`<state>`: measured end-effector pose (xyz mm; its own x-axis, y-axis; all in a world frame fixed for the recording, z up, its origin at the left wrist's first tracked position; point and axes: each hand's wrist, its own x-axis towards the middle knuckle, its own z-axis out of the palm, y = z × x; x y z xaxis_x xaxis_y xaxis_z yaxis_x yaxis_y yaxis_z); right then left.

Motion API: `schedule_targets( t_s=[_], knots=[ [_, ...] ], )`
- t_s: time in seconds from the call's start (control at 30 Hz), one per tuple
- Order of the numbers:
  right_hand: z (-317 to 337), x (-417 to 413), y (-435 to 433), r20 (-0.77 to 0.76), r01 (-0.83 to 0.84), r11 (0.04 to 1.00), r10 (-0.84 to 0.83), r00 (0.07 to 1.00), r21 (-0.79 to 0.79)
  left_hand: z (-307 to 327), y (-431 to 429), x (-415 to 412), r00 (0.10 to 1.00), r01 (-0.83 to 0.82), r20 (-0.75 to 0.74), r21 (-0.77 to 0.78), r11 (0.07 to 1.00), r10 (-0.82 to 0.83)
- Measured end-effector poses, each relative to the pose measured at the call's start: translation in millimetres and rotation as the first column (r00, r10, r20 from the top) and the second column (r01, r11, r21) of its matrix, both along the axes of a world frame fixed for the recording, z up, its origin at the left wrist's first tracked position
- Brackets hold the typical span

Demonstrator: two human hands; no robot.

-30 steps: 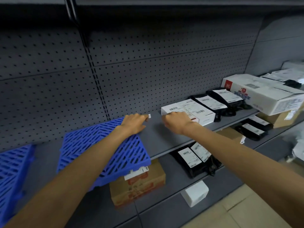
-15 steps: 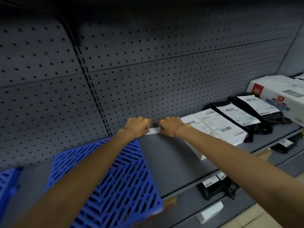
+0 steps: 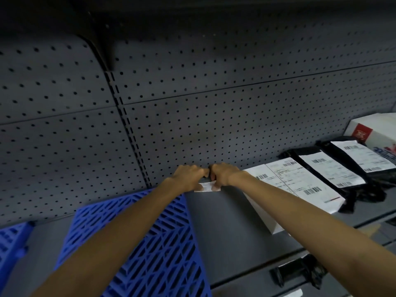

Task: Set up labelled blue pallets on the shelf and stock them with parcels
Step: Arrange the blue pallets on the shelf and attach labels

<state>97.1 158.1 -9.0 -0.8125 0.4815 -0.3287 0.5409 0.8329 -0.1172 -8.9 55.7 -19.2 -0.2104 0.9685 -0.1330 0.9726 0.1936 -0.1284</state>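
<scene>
A blue slatted pallet (image 3: 154,239) lies on the grey shelf (image 3: 225,228), under my left forearm. My left hand (image 3: 188,176) and my right hand (image 3: 225,173) meet at the back of the shelf, next to the pallet's far right corner. Both pinch a small white label (image 3: 206,187) between them, low against the pegboard wall. To the right lies a white parcel (image 3: 295,187) with barcode sheets, then two black bagged parcels (image 3: 330,172) with white labels.
A second blue pallet (image 3: 12,251) shows at the left edge. A white box with a red mark (image 3: 368,131) sits at the far right. The grey pegboard back wall (image 3: 192,125) rises behind. A dark parcel (image 3: 297,271) lies on the lower shelf.
The view has moved closer and lower toward the shelf's back. My hands have come together on the white label, which now shows below my fingers.
</scene>
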Motion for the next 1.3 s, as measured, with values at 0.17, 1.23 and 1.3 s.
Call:
schedule_targets(
  t_s=[0.17,1.23,1.3],
  knots=[
    [7.2,11.8,-0.3,-0.018,-0.029,1.0,0.029,0.999,-0.001,4.7,-7.1,9.9,0.99,-0.094,0.116,0.073,0.993,0.085],
    [-7.7,98.5,-169.8,-0.572,-0.42,0.889,0.252,0.78,-0.181,1.0,-256.8,134.3,0.761,-0.645,0.415,0.396,0.654,0.499],
    [-9.5,96.2,-178.9,-0.542,-0.441,0.879,0.284,0.791,-0.183,-1.9,-267.0,137.3,0.753,-0.656,0.408,0.399,0.641,0.516]
  ],
)
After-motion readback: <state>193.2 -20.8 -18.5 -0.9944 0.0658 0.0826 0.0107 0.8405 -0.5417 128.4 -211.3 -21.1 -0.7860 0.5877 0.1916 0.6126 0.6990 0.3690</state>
